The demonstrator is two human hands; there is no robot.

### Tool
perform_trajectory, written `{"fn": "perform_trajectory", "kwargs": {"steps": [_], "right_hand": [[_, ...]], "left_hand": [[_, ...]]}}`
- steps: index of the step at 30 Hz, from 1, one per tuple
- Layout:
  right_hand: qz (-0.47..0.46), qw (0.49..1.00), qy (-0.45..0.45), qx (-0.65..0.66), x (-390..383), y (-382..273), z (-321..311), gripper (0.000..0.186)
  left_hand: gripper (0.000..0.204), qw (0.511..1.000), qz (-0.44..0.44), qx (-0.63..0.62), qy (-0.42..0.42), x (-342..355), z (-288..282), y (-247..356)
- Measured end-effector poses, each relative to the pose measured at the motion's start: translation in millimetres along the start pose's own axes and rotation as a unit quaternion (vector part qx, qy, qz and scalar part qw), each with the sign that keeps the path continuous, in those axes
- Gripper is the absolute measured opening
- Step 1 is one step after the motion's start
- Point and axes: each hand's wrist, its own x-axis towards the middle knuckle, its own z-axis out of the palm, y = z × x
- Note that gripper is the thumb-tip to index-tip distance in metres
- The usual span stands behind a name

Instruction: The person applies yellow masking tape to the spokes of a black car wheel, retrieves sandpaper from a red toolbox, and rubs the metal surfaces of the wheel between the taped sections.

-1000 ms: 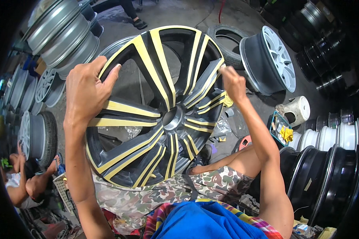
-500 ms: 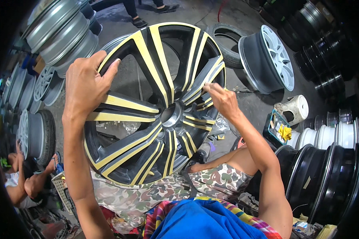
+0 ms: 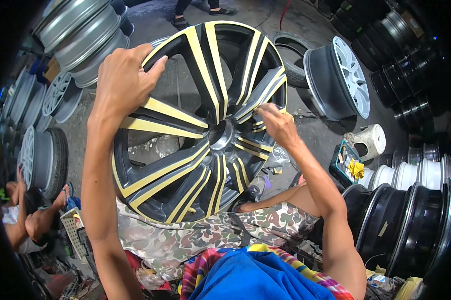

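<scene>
A large black alloy wheel [image 3: 210,65] leans tilted in front of me, its lower edge against my camouflage shorts [image 3: 265,225]. Pale yellow strips [image 3: 175,113] line its spokes and outer edge. My left hand [image 3: 123,82] is closed round the wheel's upper left edge, thumb on the near side. Over a spoke on the right, my right hand [image 3: 281,126] is closed, fingertips pinched together at the strip's edge. Whatever lies between those fingertips is too small and blurred to make out.
A grey wheel [image 3: 330,80] and a black tyre [image 3: 291,60] lie beyond on the right. A white stool [image 3: 369,140] stands by a teal basket [image 3: 341,160]. Black wheels [image 3: 385,220] fill the lower right, silver ones [image 3: 80,35] the upper left. Other people are at the far side and left.
The wheel has shifted slightly up and to the right in view, my left hand with it. My right hand stays pinched at the same spoke, its fingers slightly moved.
</scene>
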Motion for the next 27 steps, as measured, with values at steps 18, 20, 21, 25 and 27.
{"fn": "perform_trajectory", "kwargs": {"steps": [18, 20, 21, 25, 27], "right_hand": [[0.050, 0.998, 0.003, -0.024, 4.8, -25.3, 7.8, 0.020], [0.056, 0.998, -0.011, -0.014, 8.8, -25.6, 3.0, 0.019], [0.034, 0.999, -0.006, -0.005, 4.8, -31.0, 6.4, 0.019], [0.003, 1.000, -0.028, 0.003, 3.5, -56.2, 19.0, 0.018], [0.036, 0.999, -0.026, -0.009, 10.9, -31.0, 9.3, 0.021]], "left_hand": [[0.038, 1.000, -0.009, -0.007, -0.006, 0.5, -2.6, -1.2], [0.037, 1.000, -0.009, -0.013, -0.003, -3.3, -0.4, -2.7], [0.037, 1.000, -0.020, -0.012, -0.020, -2.2, -1.1, -0.9], [0.036, 0.999, -0.024, -0.016, -0.016, -0.5, -4.7, -1.9], [0.035, 1.000, -0.014, -0.003, -0.008, 1.0, -6.3, -1.4]]}}
